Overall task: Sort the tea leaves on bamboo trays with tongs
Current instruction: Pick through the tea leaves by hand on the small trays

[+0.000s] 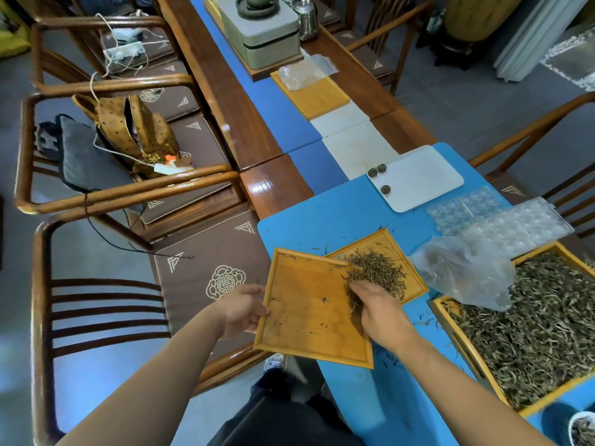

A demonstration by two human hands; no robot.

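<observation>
Left hand [243,312] grips near-bare bamboo tray [306,317]; right hand [375,312] clutches wiry tea leaves [376,272].

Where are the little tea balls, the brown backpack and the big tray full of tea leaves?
tea balls [385,189], head view, on the nearest ball.
backpack [141,133], head view, on its brown side.
big tray [533,408], head view, on its near yellow rim.

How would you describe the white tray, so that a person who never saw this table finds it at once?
Start at the blue mat covering the near end of the long wooden table. At its far right corner lies the white tray, flat and rectangular with rounded corners. Unlike the bamboo trays nearby, it holds three small dark tea balls, not loose leaves.
</observation>
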